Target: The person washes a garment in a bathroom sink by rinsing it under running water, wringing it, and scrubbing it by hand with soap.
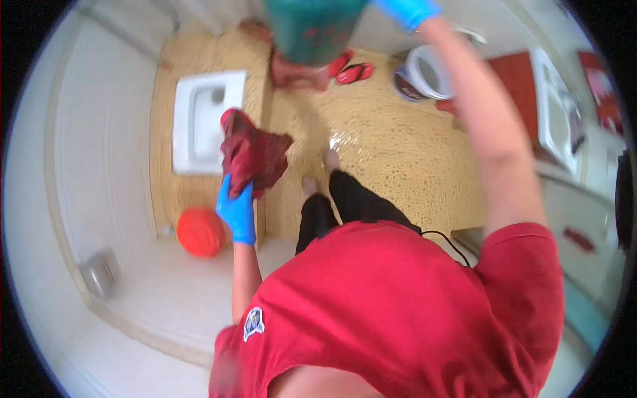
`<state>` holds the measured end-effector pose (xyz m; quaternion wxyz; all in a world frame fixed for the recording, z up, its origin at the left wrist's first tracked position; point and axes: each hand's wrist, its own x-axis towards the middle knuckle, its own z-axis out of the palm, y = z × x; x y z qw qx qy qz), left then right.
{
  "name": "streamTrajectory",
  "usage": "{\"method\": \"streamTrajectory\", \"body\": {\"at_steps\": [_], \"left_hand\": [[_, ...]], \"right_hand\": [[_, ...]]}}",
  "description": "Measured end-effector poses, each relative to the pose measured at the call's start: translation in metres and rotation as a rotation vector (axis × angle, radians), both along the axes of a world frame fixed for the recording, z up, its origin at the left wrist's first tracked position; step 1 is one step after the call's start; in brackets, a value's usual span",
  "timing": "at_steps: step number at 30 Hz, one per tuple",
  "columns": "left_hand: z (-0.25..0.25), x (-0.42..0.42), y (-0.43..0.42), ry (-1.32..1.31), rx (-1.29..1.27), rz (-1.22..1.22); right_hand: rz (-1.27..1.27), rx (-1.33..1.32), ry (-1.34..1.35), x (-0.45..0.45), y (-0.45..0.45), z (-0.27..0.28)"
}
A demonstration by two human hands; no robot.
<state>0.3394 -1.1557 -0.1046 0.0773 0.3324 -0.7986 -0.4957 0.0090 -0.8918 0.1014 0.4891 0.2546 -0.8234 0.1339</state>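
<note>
My left hand [236, 209], in a blue glove, is closed on a dark red, crumpled cloth [255, 156]. The cloth hangs bunched beside the white squat toilet [186, 126], partly overlapping its right edge. My right hand [408, 12], also gloved in blue, is stretched forward to the top edge of the view. Its fingers are cut off or smeared there, so what they do is hidden. Just left of it is a green bucket [315, 30], blurred and cut by the frame edge.
A reddish-pink object [298, 73] sits below the green bucket, near red slippers [355, 73]. On the yellow patterned floor [405, 179] stands a white bucket [431, 73]. An orange-red round container [200, 232] is at the lower left. A sink [556, 113] tops a red-brown cabinet at right.
</note>
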Motion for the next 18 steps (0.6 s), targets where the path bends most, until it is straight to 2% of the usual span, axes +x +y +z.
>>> {"method": "streamTrajectory", "body": {"at_steps": [2, 4, 5, 6, 7, 9, 11, 13, 17, 18], "left_hand": [[0.027, -0.015, 0.023, 0.091, -0.009, -0.07], [0.079, -0.033, 0.058, 0.198, -0.045, -0.236], [0.109, -0.034, 0.088, 0.273, 0.068, -0.326], [0.125, -0.032, 0.097, 0.305, 0.173, -0.339], [0.137, -0.043, 0.12, 0.298, 0.189, -0.369], [0.149, -0.047, 0.163, 0.335, 0.257, -0.444], [0.157, -0.05, 0.209, 0.354, 0.274, -0.506], [0.178, -0.065, 0.259, 0.357, 0.284, -0.556], [0.199, -0.058, 0.367, 0.342, 0.409, -0.689], [0.206, -0.058, 0.394, 0.334, 0.464, -0.719]], "right_hand": [[0.254, -0.219, -0.628, 0.055, 0.047, -0.045], [0.183, -0.683, -1.227, 0.145, 0.093, -0.138], [0.061, -0.932, -1.445, 0.187, 0.118, -0.182], [-0.171, -1.068, -1.707, 0.219, 0.123, -0.218], [-0.006, -1.119, -1.897, 0.24, 0.142, -0.256], [-0.021, -1.613, -2.046, 0.283, 0.155, -0.255], [0.005, -1.82, -2.067, 0.31, 0.177, -0.273], [0.021, -1.987, -2.057, 0.316, 0.207, -0.26], [0.305, -2.355, -1.873, 0.341, 0.291, -0.245], [0.461, -2.559, -1.811, 0.341, 0.313, -0.248]]}}
